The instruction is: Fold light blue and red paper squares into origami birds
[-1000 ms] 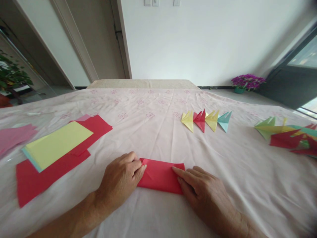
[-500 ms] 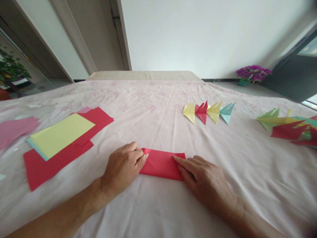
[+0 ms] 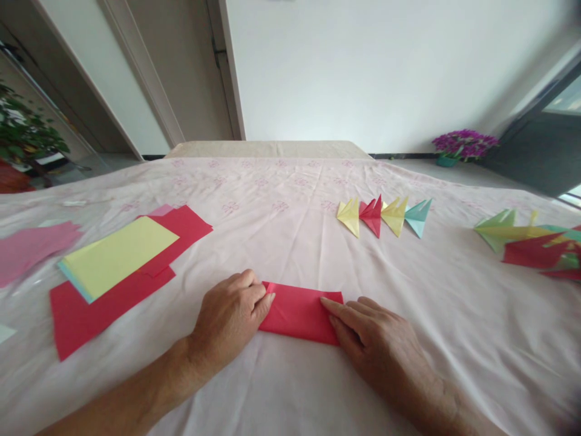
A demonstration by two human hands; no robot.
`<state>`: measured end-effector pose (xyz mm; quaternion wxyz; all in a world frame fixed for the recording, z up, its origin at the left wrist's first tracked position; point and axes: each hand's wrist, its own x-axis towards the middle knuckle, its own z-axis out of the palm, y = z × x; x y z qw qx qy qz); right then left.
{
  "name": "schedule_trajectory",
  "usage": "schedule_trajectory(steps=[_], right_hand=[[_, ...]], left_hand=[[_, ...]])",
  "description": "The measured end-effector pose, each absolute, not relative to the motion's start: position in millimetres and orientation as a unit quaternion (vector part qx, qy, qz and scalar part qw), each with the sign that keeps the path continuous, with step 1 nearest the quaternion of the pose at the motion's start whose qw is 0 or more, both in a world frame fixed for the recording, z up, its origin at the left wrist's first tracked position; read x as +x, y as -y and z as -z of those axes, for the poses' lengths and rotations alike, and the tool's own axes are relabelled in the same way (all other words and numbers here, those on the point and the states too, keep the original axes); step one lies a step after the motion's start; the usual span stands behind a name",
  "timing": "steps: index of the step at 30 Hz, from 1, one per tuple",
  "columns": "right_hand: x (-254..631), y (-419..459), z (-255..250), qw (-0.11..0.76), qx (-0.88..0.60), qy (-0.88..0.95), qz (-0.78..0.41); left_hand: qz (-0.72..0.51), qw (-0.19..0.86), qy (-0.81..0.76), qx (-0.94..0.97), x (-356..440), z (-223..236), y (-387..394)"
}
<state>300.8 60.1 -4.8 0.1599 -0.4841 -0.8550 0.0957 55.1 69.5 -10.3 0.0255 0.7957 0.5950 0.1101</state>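
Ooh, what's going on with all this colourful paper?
A person has both hands on a red paper rectangle lying on the pale pink tablecloth. The left hand grips its left end, while fingers of the right hand rest on its right end. Beyond it stand four pointed folded-paper shapes in a row: yellow, red, yellow and blue-green. Flat coloured paper sheets lie to the left.

The folded sheet (image 3: 299,312) lies on the cloth (image 3: 290,251) before you, between your left hand (image 3: 231,315) and right hand (image 3: 381,345). To your left you have the overlapping sheets (image 3: 120,254), with the loose sheets (image 3: 34,248) farther left. Beyond your right hand sits the row of four folded shapes (image 3: 372,217); the heap of shapes (image 3: 533,251) lies farther right.
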Motion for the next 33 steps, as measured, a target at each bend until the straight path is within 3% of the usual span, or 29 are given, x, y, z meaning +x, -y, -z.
schedule_trajectory(steps=[33], right_hand=[[304, -62, 13, 0.148, -0.478, 0.862, -0.082]], left_hand=[[-0.135, 0.009, -0.617, 0.775, 49, 10, -69]])
